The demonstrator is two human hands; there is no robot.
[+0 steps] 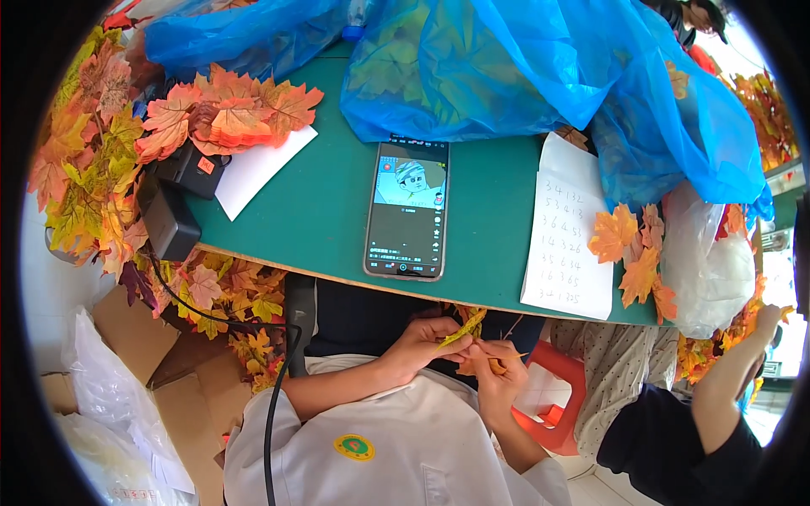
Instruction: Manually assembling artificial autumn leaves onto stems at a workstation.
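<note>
Below the table's front edge, over my lap, both hands work close together on artificial autumn leaves. My left hand [420, 346] is closed, with a folded yellow-green artificial leaf [462, 331] pinched between thumb and fingers. Almost touching it, my right hand [499, 373] is closed in a pinch around a leaf stem, and orange leaf parts [511, 363] show beside its fingers. Where exactly stem and leaf meet is hidden by my fingertips.
The green table [337, 228] bears a lit phone [407, 211], a handwritten sheet [567, 244], orange leaves [224, 114] and blue plastic bags [481, 76]. A black cable [274, 379] hangs at left near cardboard boxes [198, 396]. Another person's arm [726, 388] is at right, by a red stool [561, 405].
</note>
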